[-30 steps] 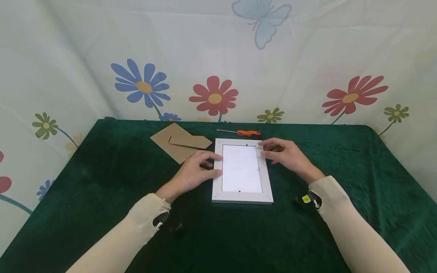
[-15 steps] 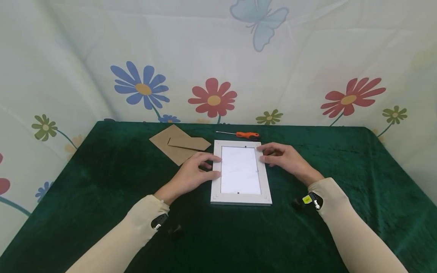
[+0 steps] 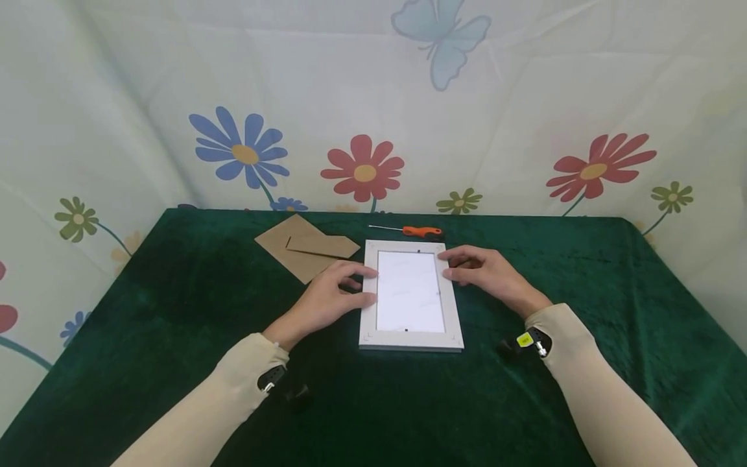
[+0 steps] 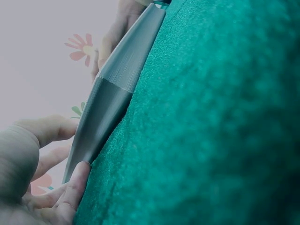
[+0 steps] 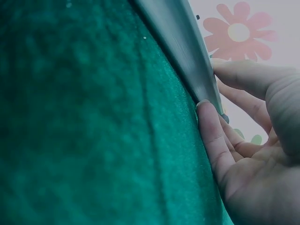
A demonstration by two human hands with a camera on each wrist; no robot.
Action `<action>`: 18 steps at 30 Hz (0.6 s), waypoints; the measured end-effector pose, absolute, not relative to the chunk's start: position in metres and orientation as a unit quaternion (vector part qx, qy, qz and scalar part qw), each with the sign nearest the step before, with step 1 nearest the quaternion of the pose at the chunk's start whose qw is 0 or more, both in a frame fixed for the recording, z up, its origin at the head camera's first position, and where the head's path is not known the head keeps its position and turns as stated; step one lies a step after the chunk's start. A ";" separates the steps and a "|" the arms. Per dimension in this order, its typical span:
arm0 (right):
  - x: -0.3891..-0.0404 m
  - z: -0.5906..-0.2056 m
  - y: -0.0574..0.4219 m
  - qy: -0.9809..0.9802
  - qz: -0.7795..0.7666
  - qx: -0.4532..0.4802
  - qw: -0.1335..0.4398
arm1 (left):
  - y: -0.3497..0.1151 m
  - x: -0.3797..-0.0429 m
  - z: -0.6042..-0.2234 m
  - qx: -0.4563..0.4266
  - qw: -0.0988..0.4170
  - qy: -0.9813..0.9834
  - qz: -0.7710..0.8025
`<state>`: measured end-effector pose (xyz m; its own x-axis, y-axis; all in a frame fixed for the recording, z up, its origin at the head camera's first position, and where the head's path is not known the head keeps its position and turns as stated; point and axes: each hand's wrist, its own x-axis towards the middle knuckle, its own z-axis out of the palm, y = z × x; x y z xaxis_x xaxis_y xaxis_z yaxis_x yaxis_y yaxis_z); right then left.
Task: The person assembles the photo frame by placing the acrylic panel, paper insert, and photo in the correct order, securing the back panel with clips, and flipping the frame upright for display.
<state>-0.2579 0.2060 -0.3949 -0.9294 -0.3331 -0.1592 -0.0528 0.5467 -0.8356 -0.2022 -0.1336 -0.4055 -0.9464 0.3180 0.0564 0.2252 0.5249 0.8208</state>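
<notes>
A white picture frame (image 3: 410,339) lies flat on the dark green cloth, a white sheet (image 3: 410,292) showing inside its border. At its left side my left hand (image 3: 328,295) holds the border, thumb and index finger on the top face. My right hand (image 3: 487,269) holds the upper right side in the same way. In the left wrist view, fingers (image 4: 77,185) touch the frame's grey side edge (image 4: 117,77) low by the cloth. The right wrist view shows a fingertip (image 5: 206,112) at the lower edge of the frame (image 5: 187,51). The frame's underside is hidden.
A brown backing board (image 3: 292,243) with a stand flap lies behind my left hand. Beyond the frame's far edge rests a screwdriver (image 3: 420,231) with an orange handle. A flower-printed white curtain (image 3: 496,97) hangs behind the green cloth (image 3: 175,272).
My right hand has slid slightly nearer along the frame's right side. The left hand keeps its place, and the whole view has tilted a little.
</notes>
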 end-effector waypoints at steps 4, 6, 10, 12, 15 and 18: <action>-0.258 -0.395 0.206 0.868 -0.460 -0.113 0.150 | -0.134 -0.202 -0.406 0.155 0.051 0.871 0.463; -0.258 -0.395 0.206 0.868 -0.459 -0.116 0.149 | -0.134 -0.202 -0.406 0.154 0.051 0.871 0.463; -0.258 -0.396 0.207 0.869 -0.457 -0.119 0.148 | -0.133 -0.203 -0.406 0.151 0.055 0.871 0.464; -0.258 -0.397 0.207 0.868 -0.459 -0.120 0.147 | -0.133 -0.203 -0.407 0.148 0.056 0.870 0.466; -0.259 -0.397 0.207 0.868 -0.460 -0.121 0.144 | -0.134 -0.204 -0.407 0.144 0.057 0.870 0.467; -0.259 -0.398 0.206 0.869 -0.459 -0.122 0.143 | -0.134 -0.204 -0.407 0.140 0.056 0.870 0.469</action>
<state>-0.2588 0.2057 -0.3977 -0.9294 -0.3431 -0.1356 -0.0816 0.5495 -0.8315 -0.2040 -0.1342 -0.4073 -0.9545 0.2963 0.0336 0.1912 0.5218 0.8314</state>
